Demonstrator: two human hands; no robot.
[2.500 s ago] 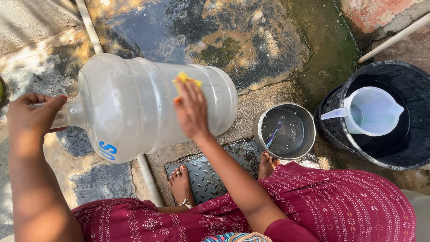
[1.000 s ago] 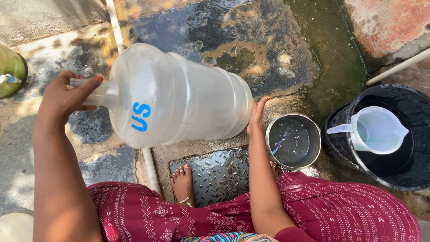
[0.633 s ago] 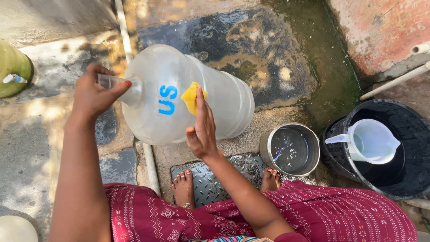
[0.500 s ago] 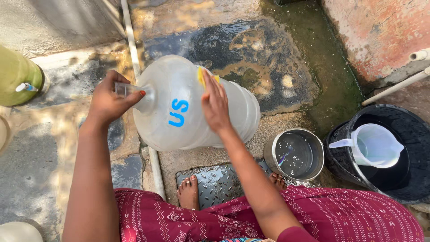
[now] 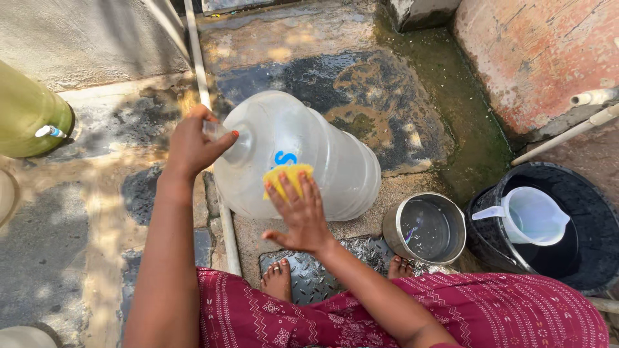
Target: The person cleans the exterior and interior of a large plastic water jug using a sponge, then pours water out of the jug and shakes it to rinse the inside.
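We are looking down at a large clear water jug (image 5: 303, 161) lying on its side on the wet stone floor (image 5: 387, 96), its neck pointing left. Our left hand (image 5: 193, 145) is gripping the neck, fingers wrapped around it near the mouth. Our right hand (image 5: 300, 212) is pressing a yellow sponge (image 5: 288, 177) flat against the near side of the jug, fingers spread over the sponge, just under a blue mark on the jug wall.

To the right of the jug, a steel pot (image 5: 427, 229) is standing upright with water in it, close beside the jug's base. Further right, a black bucket (image 5: 580, 258) is holding a white plastic jug (image 5: 529, 216) with its handle pointing left. At the far left, a green container (image 5: 29, 119) is showing at the frame edge. Our bare feet (image 5: 278, 281) are resting on a patterned metal plate (image 5: 316, 277), near edge, above a red patterned garment (image 5: 451, 316).
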